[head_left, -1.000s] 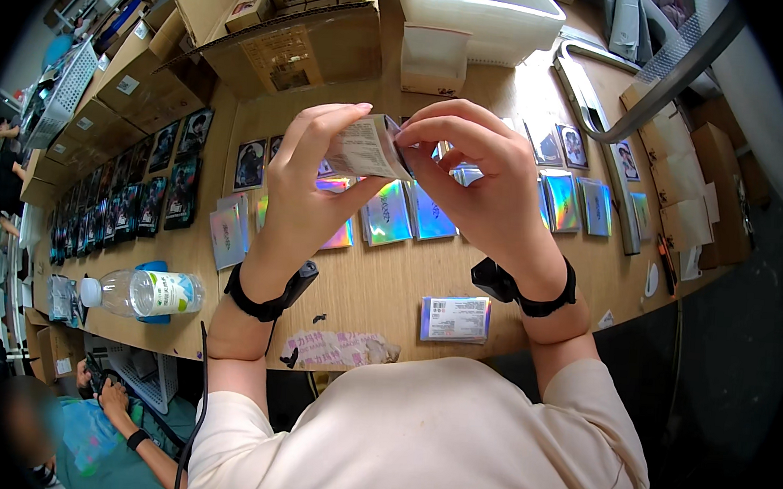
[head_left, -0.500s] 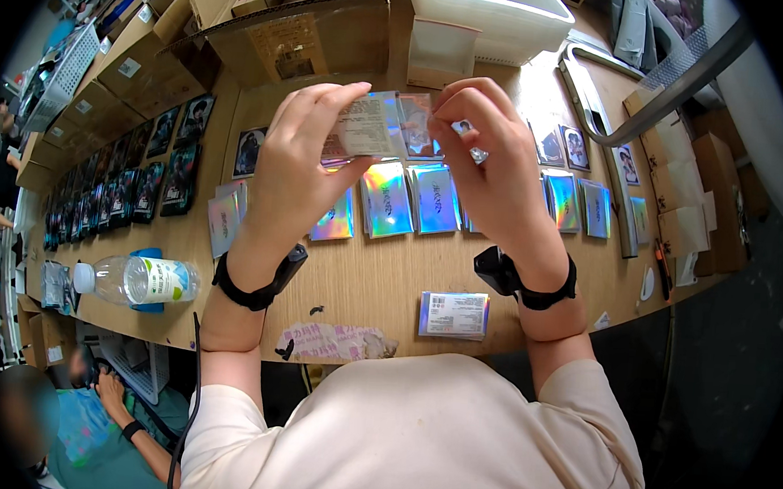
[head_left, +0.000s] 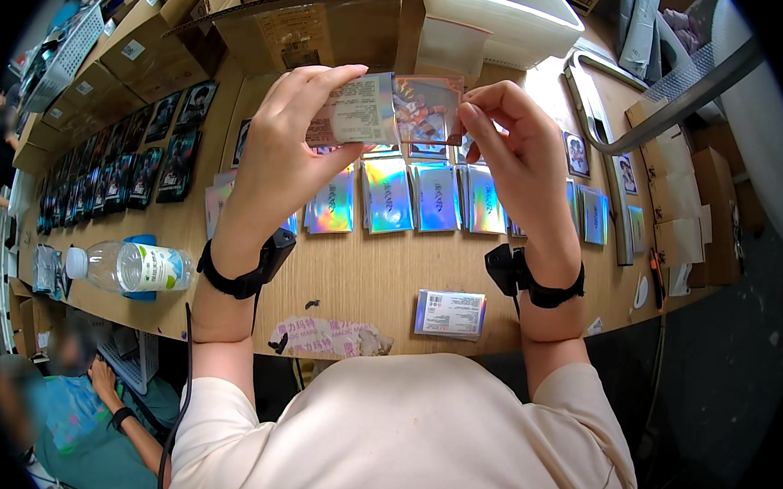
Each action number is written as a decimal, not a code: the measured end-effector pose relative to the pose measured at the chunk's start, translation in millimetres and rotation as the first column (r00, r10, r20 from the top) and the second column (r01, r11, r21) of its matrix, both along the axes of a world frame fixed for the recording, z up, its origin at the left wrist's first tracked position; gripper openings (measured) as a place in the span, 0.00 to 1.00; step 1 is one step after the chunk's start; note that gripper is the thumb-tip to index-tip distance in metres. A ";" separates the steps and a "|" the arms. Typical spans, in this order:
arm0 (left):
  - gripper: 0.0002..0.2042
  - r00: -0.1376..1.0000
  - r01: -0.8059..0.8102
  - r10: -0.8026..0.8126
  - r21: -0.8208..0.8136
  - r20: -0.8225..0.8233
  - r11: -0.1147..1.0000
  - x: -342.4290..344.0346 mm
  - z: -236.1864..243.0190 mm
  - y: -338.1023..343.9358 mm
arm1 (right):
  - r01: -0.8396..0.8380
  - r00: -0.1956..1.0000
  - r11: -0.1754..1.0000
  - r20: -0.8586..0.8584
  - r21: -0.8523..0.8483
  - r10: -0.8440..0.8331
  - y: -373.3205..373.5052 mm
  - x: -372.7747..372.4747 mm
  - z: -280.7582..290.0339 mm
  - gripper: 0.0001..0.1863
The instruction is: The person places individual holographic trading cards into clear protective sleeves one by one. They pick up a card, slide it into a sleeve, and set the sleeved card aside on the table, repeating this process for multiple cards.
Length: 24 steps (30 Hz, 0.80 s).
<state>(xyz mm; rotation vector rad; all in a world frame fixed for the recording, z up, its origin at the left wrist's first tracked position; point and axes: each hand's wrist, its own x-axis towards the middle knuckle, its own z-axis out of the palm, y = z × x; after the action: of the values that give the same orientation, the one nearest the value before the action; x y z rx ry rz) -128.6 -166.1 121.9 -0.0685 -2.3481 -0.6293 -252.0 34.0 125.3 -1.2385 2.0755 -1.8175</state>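
Both hands up over the table (head_left: 380,289), mid-scene. Left hand (head_left: 284,162) pinches a small white printed card (head_left: 357,110), fingers closed on its left edge. Right hand (head_left: 518,154) pinches a colourful picture card (head_left: 427,108) by its right edge, fingers curled. The two cards touch edge to edge, held flat toward the camera. Under the hands: a row of holographic packs (head_left: 435,196) on the wood, shiny blue-silver, rectangular. Near edge: one small pack with a white label (head_left: 451,314), and a pink-white wrapper (head_left: 327,337) to its left. Far left: dark photo cards (head_left: 159,154) in rows, water bottle (head_left: 130,267) lying on its side nearer. Far: brown cartons (head_left: 297,24), white tub (head_left: 500,14). Black bands on both wrists. Another person low left, below the table edge.
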 end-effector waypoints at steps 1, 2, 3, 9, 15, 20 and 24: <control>0.31 1.000 0.003 -0.003 0.000 -0.005 1.000 -0.5 0.0 -0.2 | 0.005 1.000 1.000 -0.001 0.004 -0.005 0.1 -0.2 -0.2 0.05; 0.31 1.000 0.007 -0.007 -0.001 -0.010 1.000 -0.6 0.2 -0.1 | 0.011 1.000 1.000 -0.002 0.009 -0.011 0.3 -0.2 -0.3 0.05; 0.30 0.999 0.033 -0.033 0.029 0.002 0.999 -0.2 1.4 0.5 | -0.003 0.999 1.000 0.032 -0.003 0.004 0.7 -0.1 -0.4 0.05; 0.21 0.990 0.104 -0.126 0.285 0.061 0.953 -0.3 2.2 -5.5 | -0.049 0.987 0.998 0.151 -0.033 0.054 1.6 3.9 6.8 0.05; 0.07 0.991 0.097 -0.081 0.166 -0.102 0.981 -4.4 -3.9 -19.6 | -0.157 0.987 0.983 -0.060 -0.092 0.151 -1.2 7.6 6.1 0.03; 0.08 0.897 0.053 -0.091 -0.100 -0.433 0.994 -10.2 -5.6 -28.6 | -0.224 0.965 0.972 -0.157 -0.069 0.211 2.1 11.2 7.1 0.08; 0.10 0.863 0.042 -0.113 -0.154 -0.493 0.987 -6.9 -5.2 -30.9 | -0.234 0.960 0.970 -0.172 -0.068 0.219 1.8 17.4 9.8 0.08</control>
<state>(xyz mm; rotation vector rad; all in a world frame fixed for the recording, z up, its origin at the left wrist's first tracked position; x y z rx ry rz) -135.4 -197.1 116.6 -0.3511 -1.8817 -0.4201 -234.6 35.8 135.1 -1.6255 1.8529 -1.7730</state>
